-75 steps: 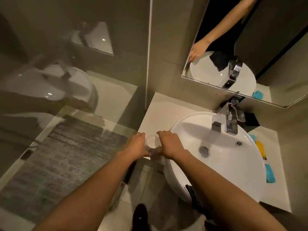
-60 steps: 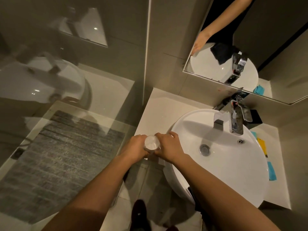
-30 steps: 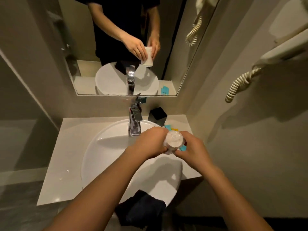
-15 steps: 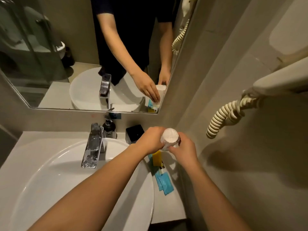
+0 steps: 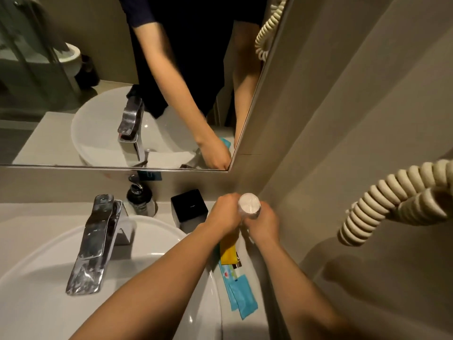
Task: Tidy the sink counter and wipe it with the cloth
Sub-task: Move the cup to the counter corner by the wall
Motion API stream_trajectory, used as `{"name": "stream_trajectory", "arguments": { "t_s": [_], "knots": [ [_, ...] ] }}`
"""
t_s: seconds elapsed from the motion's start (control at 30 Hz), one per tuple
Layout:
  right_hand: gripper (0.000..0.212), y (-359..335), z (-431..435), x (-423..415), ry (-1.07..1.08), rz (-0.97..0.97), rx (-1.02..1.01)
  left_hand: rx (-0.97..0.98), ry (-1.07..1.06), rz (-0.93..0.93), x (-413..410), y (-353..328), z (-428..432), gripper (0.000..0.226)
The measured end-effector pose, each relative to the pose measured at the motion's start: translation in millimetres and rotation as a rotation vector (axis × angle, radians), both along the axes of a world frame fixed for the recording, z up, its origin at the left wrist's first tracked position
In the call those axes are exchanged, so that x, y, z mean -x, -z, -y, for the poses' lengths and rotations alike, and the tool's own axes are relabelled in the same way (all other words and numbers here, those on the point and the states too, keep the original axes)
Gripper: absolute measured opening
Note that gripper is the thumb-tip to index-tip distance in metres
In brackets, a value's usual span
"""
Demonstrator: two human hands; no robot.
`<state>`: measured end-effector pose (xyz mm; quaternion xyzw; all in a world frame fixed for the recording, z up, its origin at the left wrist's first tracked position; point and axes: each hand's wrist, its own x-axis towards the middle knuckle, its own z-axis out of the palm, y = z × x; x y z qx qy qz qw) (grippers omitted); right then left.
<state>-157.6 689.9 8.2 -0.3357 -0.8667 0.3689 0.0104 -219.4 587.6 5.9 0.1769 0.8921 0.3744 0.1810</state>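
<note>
Counter (image 5: 255,303) corner: hands (image 5: 245,217) lowered cup (image 5: 249,207) beside black box (image 5: 190,208).

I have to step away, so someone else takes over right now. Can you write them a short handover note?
Left hand and right hand together hold the white cup low over the counter's back right corner, beside the black box.
Yellow packet and blue packets lie loose on the counter right of the basin; soap bottle stands behind the faucet.
Done: nothing visibly finished.
Left: set the cup down, tidy the packets, wipe; no cloth clearly in view.
</note>
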Motion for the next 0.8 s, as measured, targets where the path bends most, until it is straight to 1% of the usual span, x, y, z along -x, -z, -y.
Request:
{"name": "stream_trajectory", "arguments": {
  "t_s": [0.13, 0.3, 0.5, 0.67, 0.77, 0.8],
  "knots": [
    [0.042, 10.8, -4.0, 11.6, -0.005, 0.016, 0.006, 0.015, -0.015, 0.042, 5.8, 10.9, -5.7, 0.024],
    [0.046, 19.0, -8.6, 20.5, 0.0, 0.06, 0.012, 0.023, -0.02, 0.06, 5.9, 24.1, -12.8, 0.035],
    [0.033, 23.3, -13.0, 23.3, 0.008, 0.096, 0.003, 0.008, -0.033, 0.072, 9.2, 29.4, -12.6, 0.03],
    [0.029, 23.1, -11.6, 21.3, 0.013, 0.099, 0.015, 0.001, -0.093, 0.065, 8.8, 32.1, -9.7, 0.03],
    [0.032, 22.1, -8.9, 13.0, 0.055, 0.074, 0.042, -0.01, -0.133, 0.041, 2.8, 29.4, -2.5, 0.029],
    [0.029, 22.0, -7.1, 8.9, 0.072, 0.067, 0.052, -0.017, -0.138, 0.03, -1.9, 25.6, 0.7, 0.031]
  ]
}}
